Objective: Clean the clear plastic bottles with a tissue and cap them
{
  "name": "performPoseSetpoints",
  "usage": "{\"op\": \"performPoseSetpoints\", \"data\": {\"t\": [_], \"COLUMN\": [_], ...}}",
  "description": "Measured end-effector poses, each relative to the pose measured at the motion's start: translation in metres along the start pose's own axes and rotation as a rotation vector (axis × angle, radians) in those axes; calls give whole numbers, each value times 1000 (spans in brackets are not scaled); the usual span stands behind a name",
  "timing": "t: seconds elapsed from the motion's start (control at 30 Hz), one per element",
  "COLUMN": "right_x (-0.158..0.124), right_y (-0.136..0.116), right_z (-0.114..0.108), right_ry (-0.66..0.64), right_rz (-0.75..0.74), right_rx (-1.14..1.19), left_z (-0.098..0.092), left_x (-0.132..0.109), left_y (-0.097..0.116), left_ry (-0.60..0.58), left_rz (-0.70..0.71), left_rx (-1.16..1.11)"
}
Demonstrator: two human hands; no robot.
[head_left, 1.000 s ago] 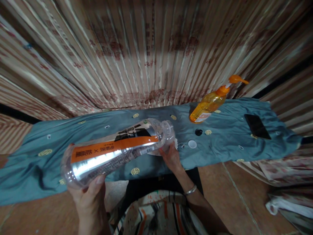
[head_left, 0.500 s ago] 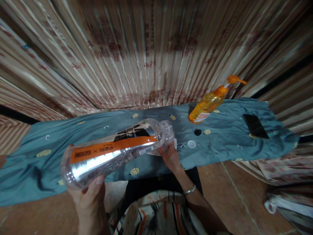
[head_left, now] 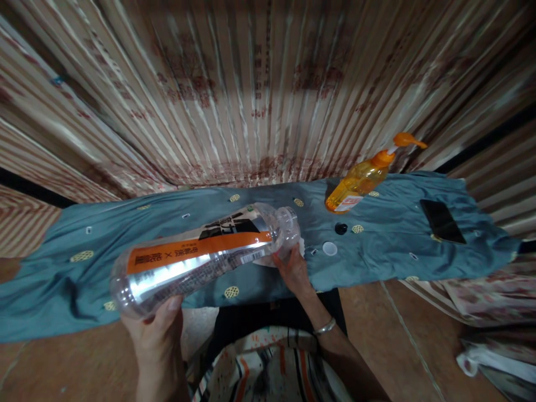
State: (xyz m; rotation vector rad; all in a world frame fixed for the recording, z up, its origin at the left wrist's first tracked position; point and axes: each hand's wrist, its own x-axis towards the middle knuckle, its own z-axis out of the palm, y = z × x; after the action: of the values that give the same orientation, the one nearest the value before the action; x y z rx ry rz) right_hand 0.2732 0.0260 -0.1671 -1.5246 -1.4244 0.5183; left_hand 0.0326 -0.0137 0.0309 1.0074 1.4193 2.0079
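My left hand (head_left: 154, 329) is wrapped round the base of a large clear plastic bottle (head_left: 192, 259) with an orange, silver and black label. The bottle lies tilted in the air, its neck pointing right. At that neck, the fingers of my right hand (head_left: 295, 271) are closed round a small clear plastic container (head_left: 290, 226). Whether the bottle's mouth touches the container or sits just beside it, I cannot tell. Something white, like tissue or paper, shows partly under the right hand. No liquid can be made out in the large bottle.
An orange pump bottle (head_left: 355, 184) stands tilted in view at the back right. Near it lie a black cap (head_left: 340, 228) and a round whitish disc (head_left: 329, 248). A black phone (head_left: 443, 221) rests farther right on the teal cloth (head_left: 377, 262). Striped curtains (head_left: 234, 111) hang behind.
The view has shifted slightly, so things appear a little displaced. Both hands keep their hold on the bottle and the small container, with hardly any movement between them.
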Motion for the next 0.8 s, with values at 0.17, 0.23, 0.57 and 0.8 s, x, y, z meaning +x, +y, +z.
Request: {"op": "performPoseSetpoints", "data": {"t": [0.17,0.23,0.57,0.8], "right_x": [0,0,-1,-1], "right_y": [0,0,-4,0], "right_z": [3,3,0,-1], "right_ry": [24,25,-2,-29], "right_rz": [19,27,89,84], "right_rx": [7,9,-1,-13], "left_z": [-2,-3,5,-3], "left_x": [-2,-2,1,1], "left_y": [1,-1,3,-5], "left_ry": [0,6,8,44], "left_rz": [-38,-39,-22,-17], "left_rx": [5,-10,-69,-65]}}
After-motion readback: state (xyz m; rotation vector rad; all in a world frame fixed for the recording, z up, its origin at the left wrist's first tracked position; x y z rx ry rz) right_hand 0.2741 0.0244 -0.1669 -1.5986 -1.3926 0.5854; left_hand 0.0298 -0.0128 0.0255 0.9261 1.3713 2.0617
